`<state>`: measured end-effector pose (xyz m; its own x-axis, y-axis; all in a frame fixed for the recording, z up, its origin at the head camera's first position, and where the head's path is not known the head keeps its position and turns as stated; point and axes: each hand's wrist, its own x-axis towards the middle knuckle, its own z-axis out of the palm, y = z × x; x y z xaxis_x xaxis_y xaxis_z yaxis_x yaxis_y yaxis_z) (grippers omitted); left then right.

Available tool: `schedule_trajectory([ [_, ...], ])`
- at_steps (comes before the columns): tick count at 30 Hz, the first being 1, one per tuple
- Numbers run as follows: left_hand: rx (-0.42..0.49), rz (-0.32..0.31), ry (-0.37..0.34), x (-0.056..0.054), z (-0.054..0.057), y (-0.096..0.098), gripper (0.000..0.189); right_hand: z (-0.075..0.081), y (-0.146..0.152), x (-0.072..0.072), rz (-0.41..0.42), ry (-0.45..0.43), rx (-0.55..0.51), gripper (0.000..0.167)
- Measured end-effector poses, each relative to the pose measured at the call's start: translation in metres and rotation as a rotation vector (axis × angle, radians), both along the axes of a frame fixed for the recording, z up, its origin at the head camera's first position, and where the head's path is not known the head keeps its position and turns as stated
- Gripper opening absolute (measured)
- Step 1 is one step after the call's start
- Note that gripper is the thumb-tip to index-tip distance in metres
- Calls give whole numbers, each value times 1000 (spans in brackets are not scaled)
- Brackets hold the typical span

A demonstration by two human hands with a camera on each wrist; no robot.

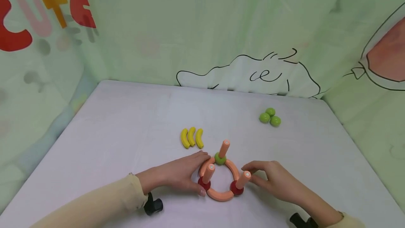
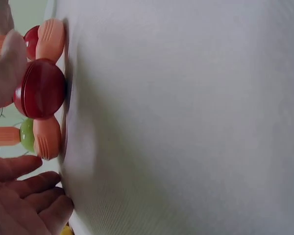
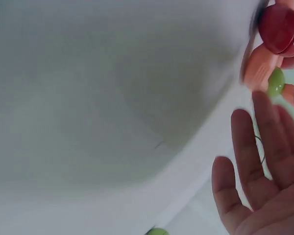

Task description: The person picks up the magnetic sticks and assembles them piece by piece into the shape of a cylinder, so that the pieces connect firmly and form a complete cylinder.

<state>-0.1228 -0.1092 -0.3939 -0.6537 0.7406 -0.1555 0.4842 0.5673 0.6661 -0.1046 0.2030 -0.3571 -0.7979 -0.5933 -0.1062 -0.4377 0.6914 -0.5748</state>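
A ring of curved peach pieces (image 1: 220,196) lies on the table, joined by a green ball (image 1: 219,159) at the far side, a red ball (image 1: 204,183) at the left and another red ball (image 1: 236,188) at the right. From each ball rises a ridged peach peg (image 1: 224,148). My left hand (image 1: 181,171) spreads along the ring's left side, its thumb at the left red ball and loosely extended fingers by the far curve. On the other side, my right hand (image 1: 273,182) is beside the right peg (image 1: 243,179), its thumb tip partly hidden there and its fingers extended.
Three yellow toy bananas (image 1: 191,136) lie beyond my left hand. Farther back to the right, three green balls (image 1: 275,121) sit in a cluster. The white tabletop (image 1: 133,115) ends at a printed fabric backdrop (image 1: 202,27), which also rises along both sides.
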Motion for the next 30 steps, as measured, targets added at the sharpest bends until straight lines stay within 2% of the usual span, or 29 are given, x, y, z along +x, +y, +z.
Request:
schedule_trajectory([
  [3, 24, 9, 15, 0, -1, 0, 82, 1, -7, -6, -25, -4, 20, 32],
  [6, 24, 38, -22, 4, 13, 3, 80, -1, -13, -10, -8, -26, 17, 38],
  [8, 15, 47, -28, 5, 14, 4, 81, -3, -16, -11, 12, -25, 6, 38],
  [12, 1, 64, -43, 5, 15, 4, 81, -5, -18, -12, 41, -10, -7, 37],
  [17, -2, 85, -57, 5, 16, 3, 77, -4, -18, -11, 20, -26, 10, 38],
  [20, 3, 92, -58, 3, 15, 2, 69, -5, -18, -10, -3, -24, 21, 38],
  [27, 67, 86, -58, -2, 14, 1, 29, -8, -18, -8, -22, -9, 10, 41],
  [30, 72, 97, -64, -3, 15, 1, 24, -8, -19, -7, -35, -24, 10, 46],
])
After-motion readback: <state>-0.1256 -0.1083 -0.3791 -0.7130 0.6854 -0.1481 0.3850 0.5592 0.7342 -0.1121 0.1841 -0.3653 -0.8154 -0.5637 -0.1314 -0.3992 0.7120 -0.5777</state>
